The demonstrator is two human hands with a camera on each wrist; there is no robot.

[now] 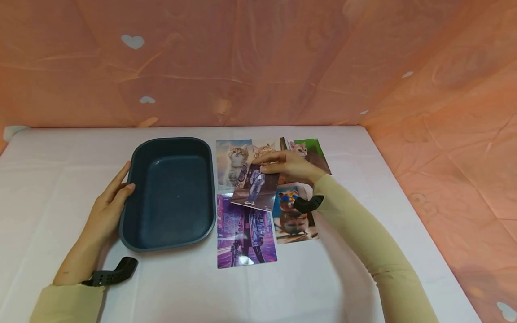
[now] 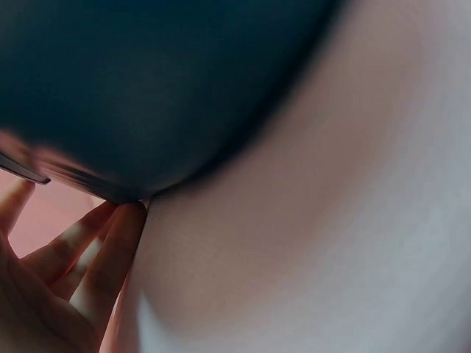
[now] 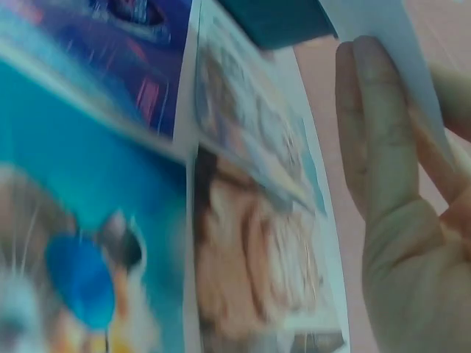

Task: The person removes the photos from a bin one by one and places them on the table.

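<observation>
A dark blue rectangular tray (image 1: 176, 248) stands on the white cloth. My left hand (image 1: 106, 210) holds its left side, thumb at the rim and fingers against the outer wall. In the left wrist view, fingertips (image 2: 131, 213) touch the tray (image 2: 132, 95). To the right of the tray, my right hand (image 1: 291, 164) pinches a picture card (image 1: 254, 190) showing a figure in blue trousers. That card is held above several others, and the right wrist view shows its pale back (image 3: 383, 29). Below it lies a purple card (image 1: 246, 246), partly covered.
A kitten card (image 1: 232, 161) lies at the back left of the group, beside another partly hidden cat card (image 1: 264, 148). A green-backed cat card (image 1: 317, 150) and a hamster card (image 1: 292, 222) lie to the right. An orange curtain (image 1: 262, 67) hangs behind.
</observation>
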